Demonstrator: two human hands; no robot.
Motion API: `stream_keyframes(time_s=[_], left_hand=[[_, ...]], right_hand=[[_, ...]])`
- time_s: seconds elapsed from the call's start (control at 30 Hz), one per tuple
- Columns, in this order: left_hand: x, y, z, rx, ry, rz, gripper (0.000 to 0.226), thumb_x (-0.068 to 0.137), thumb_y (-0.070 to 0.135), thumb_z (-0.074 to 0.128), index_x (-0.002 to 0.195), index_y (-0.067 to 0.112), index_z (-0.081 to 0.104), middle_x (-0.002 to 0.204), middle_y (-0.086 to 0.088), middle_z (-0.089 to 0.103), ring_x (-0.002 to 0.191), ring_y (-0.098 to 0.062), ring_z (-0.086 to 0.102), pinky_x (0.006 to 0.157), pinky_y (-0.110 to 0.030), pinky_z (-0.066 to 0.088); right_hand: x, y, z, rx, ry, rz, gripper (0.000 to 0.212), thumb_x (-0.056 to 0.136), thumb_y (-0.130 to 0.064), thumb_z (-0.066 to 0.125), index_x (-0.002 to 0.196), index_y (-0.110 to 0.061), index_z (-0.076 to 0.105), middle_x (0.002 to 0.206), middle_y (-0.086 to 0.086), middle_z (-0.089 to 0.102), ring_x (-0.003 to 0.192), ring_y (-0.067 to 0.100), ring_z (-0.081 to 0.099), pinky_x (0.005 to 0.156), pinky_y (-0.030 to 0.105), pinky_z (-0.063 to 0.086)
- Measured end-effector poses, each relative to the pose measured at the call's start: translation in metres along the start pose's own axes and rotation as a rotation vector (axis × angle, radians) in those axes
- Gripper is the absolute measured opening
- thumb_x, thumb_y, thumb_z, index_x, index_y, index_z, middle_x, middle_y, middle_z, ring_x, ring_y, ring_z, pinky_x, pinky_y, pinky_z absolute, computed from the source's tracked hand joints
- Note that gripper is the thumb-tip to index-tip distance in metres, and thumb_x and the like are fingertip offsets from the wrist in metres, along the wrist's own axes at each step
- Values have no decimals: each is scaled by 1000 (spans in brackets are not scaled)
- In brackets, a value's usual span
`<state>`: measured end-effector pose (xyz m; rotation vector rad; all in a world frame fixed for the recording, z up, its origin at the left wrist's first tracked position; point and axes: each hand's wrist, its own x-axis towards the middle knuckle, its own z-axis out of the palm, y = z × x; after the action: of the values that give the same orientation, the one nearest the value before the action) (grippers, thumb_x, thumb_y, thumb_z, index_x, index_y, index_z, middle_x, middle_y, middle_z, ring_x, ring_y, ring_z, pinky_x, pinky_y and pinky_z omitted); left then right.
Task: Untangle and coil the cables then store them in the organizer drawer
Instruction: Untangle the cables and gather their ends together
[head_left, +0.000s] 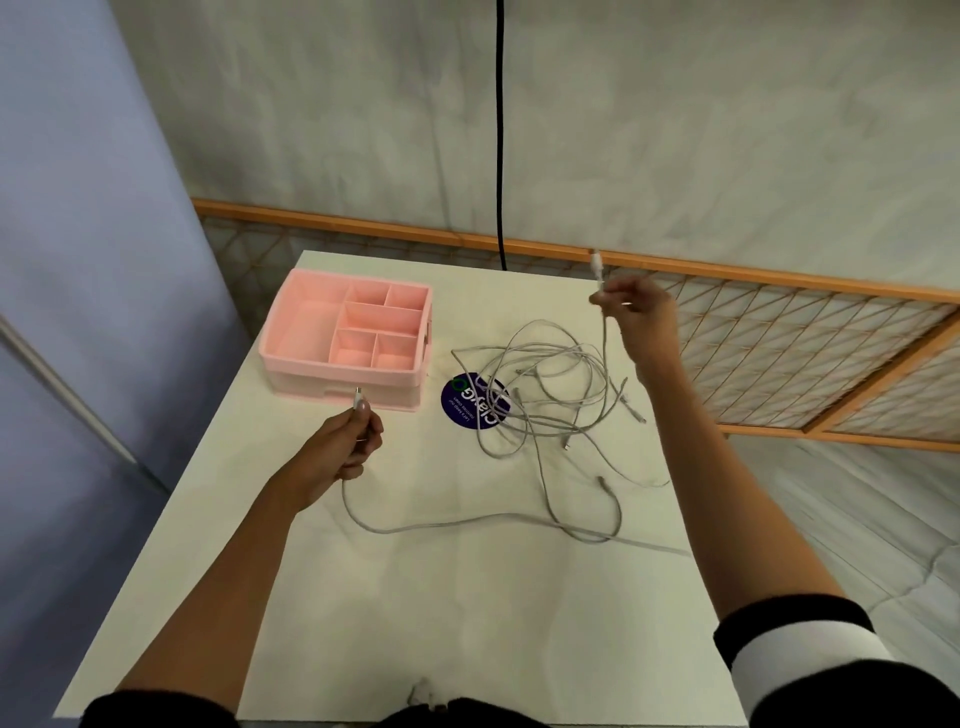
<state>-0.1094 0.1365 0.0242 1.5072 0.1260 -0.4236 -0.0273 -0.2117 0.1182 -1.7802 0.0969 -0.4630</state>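
Observation:
A tangle of thin grey cables (550, 400) lies on the right half of the white table (415, 597). My left hand (348, 447) grips one cable near its plug, just in front of the pink organizer (343, 338); that cable trails from my fist across the table toward the tangle. My right hand (634, 306) is raised above the tangle and pinches another cable end, its plug pointing up. The organizer has several open compartments on top and a drawer below, which looks closed.
A round dark blue sticker (470, 400) lies partly under the tangle. A black cord (500, 135) hangs down behind the table's far edge. A wooden lattice screen (779, 353) lies on the floor to the right. One cable runs off the table's right edge.

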Motion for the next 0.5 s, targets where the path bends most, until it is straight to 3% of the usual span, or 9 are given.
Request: stream_keyframes(time_s=[0.1, 0.2, 0.27, 0.33, 0.43, 0.5], left_hand=[[4, 4, 9, -97, -20, 49, 38, 103, 35, 31, 90, 10, 57, 69, -1, 47, 50, -6, 33, 43, -16, 27], [5, 10, 19, -116, -60, 109, 39, 104, 31, 28, 103, 10, 62, 84, -4, 61, 68, -11, 53, 60, -22, 44], [5, 12, 26, -96, -82, 133, 40, 104, 31, 28, 114, 12, 61, 104, -5, 66, 91, -15, 63, 75, -25, 53], [6, 12, 32, -113, -94, 148, 41, 104, 31, 27, 124, 12, 57, 122, -7, 63, 111, -19, 61, 87, -29, 54], [7, 11, 38, -194, -106, 177, 41, 104, 30, 27, 134, 12, 50, 131, -2, 59, 122, -18, 56, 95, -32, 52], [7, 13, 41, -243, -132, 198, 42, 104, 30, 27, 136, 14, 48, 133, 1, 59, 123, -14, 56, 96, -31, 51]], right_hand=[[-27, -9, 31, -14, -285, 1, 12, 78, -2, 73, 85, -11, 69, 81, 10, 71, 77, 17, 68, 78, 24, 55], [-58, -9, 70, -105, -488, -17, 15, 77, -7, 75, 90, -4, 71, 82, 10, 73, 73, 10, 68, 73, 20, 55], [-73, -6, 94, -103, -556, -21, 15, 75, -7, 77, 89, -3, 72, 83, 13, 73, 72, 10, 67, 72, 19, 53], [-83, -3, 110, -94, -588, -27, 15, 75, -7, 78, 88, -2, 72, 80, 9, 73, 69, 3, 66, 71, 14, 50], [-94, -1, 125, -84, -636, -18, 15, 72, -5, 79, 85, -4, 71, 79, 12, 73, 75, 18, 71, 77, 26, 54], [-99, 1, 132, -74, -654, 4, 14, 71, -1, 78, 81, -5, 68, 78, 9, 73, 76, 23, 71, 72, 28, 55]])
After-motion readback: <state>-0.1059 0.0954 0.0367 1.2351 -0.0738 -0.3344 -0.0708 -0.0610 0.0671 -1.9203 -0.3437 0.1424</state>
